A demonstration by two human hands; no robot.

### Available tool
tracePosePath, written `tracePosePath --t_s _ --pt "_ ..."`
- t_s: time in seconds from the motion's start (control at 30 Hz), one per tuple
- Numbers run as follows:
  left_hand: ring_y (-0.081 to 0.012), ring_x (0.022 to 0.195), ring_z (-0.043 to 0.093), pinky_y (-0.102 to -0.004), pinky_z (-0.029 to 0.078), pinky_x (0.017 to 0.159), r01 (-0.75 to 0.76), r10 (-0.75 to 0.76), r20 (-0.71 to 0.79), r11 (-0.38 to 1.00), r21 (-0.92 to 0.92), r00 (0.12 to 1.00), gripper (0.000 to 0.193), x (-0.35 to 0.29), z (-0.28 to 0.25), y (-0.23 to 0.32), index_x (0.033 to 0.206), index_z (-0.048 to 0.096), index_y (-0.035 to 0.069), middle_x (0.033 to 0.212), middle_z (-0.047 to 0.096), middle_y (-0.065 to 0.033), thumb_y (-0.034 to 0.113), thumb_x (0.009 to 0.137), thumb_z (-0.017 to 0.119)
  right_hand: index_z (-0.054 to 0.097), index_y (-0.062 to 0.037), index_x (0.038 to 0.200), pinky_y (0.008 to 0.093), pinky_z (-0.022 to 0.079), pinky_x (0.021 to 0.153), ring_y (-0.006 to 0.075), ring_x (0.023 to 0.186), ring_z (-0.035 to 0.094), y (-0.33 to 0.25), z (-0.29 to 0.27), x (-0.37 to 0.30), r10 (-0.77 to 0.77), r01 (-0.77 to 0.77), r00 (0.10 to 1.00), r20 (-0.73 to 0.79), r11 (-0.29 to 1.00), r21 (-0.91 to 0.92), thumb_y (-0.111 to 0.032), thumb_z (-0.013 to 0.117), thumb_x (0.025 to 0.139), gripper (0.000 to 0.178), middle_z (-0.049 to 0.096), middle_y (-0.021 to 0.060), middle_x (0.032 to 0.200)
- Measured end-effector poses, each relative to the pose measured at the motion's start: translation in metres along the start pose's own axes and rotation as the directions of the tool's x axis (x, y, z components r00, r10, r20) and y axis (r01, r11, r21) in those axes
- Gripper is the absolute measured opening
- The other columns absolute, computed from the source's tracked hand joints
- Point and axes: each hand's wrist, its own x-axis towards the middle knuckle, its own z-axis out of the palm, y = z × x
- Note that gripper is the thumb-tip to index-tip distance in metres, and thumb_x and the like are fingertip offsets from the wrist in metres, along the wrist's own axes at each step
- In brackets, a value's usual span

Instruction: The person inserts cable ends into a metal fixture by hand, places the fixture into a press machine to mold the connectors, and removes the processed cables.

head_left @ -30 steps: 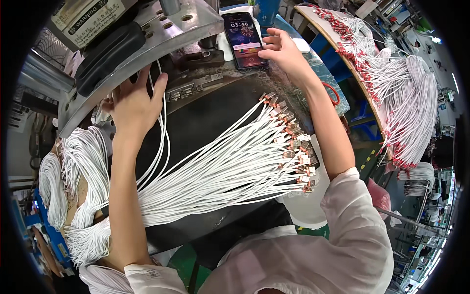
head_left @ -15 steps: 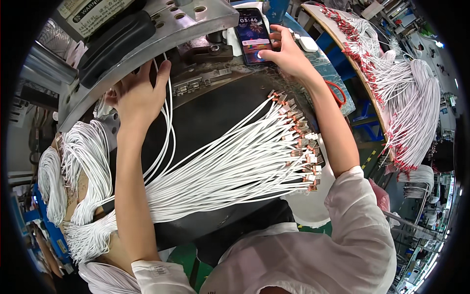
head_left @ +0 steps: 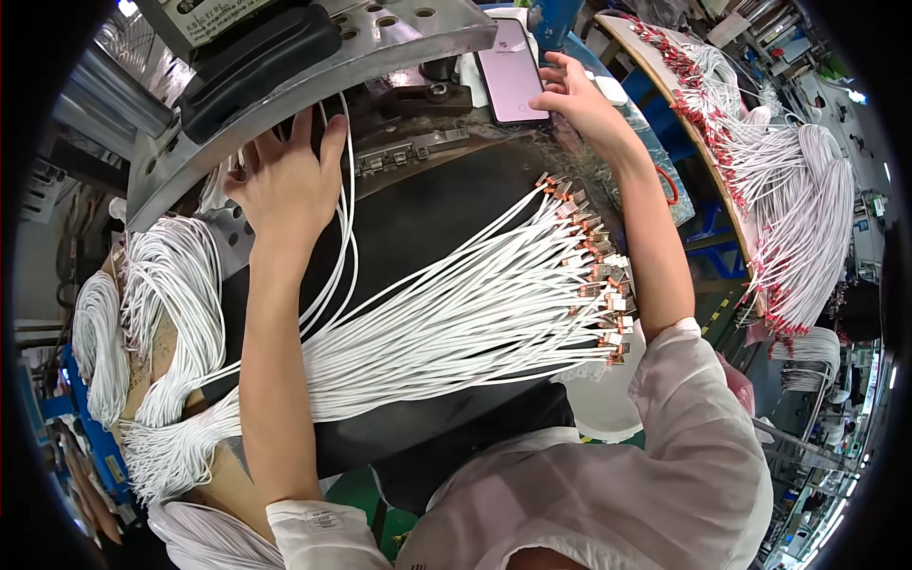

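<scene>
My right hand (head_left: pixel 591 103) is beside a smartphone (head_left: pixel 510 68) with a pale pink screen, which lies at the back of the work surface. Its thumb is at the lower part of the screen, and the other fingers stay apart, off to the phone's right. My left hand (head_left: pixel 293 185) is spread open at the front edge of a machine's metal plate (head_left: pixel 380 49), its fingertips partly hidden there. A few white cables (head_left: pixel 350 204) pass just right of that hand. Below both hands, a large bundle of white cables (head_left: pixel 446 318) fans out toward metal connectors (head_left: pixel 598 271) with orange parts.
Coiled white cables (head_left: pixel 176 304) hang at the left. On a side table (head_left: pixel 655 81) at the far right lie more white cables with red ends (head_left: pixel 807 199). A dark metal fixture (head_left: pixel 418 98) and a small white case (head_left: pixel 611 90) flank the phone.
The phone's screen has gone from a dark picture with a clock to plain pale pink. My hands keep nearly the same pose, while the whole view has shifted slightly.
</scene>
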Motion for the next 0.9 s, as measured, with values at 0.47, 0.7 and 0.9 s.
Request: tracePosePath --t_s 0.47,0.7,0.9 --pt "-0.0397 0.141 0.039 -0.0729 0.023 0.105 -0.025 0.025 -0.021 1.0 0.019 0.999 0.068 -0.002 0.003 -0.007 0.147 0.048 0.019 0.151 0.042 -0.0214 0.065 0.097 0.041 0.02 0.0014 0.154 0.0381 0.041 0.107 0.0261 0.126 0.05 -0.003 0.01 -0.001 -0.07 0.069 0.997 -0.008 0.991 -0.116 -0.011 0.074 0.084 0.089 0.043 0.0222 0.148" --pt "-0.0396 0.137 0.043 -0.0745 0.022 0.104 -0.059 0.047 -0.11 0.993 -0.106 0.993 0.07 0.002 -0.009 -0.008 0.139 0.055 0.009 0.144 0.049 -0.02 0.064 0.097 0.045 0.036 0.0027 0.147 0.0344 0.045 0.1 0.0213 0.117 0.053 -0.068 0.03 -0.042 -0.295 0.274 0.954 -0.048 0.927 -0.255 -0.017 0.073 0.086 0.074 0.051 0.0164 0.14" --pt "-0.0253 0.102 0.063 -0.0343 0.049 0.092 0.112 0.029 0.186 0.704 -0.701 0.982 0.04 -0.093 -0.13 -0.019 0.131 0.058 0.0 0.109 0.067 -0.0152 0.019 0.097 0.065 0.053 0.0051 0.134 0.0397 0.049 0.093 0.0289 0.112 0.061 -0.102 0.033 -0.177 -0.508 0.367 0.227 0.831 0.835 0.411 -0.027 0.068 0.096 0.052 0.06 0.0185 0.128"
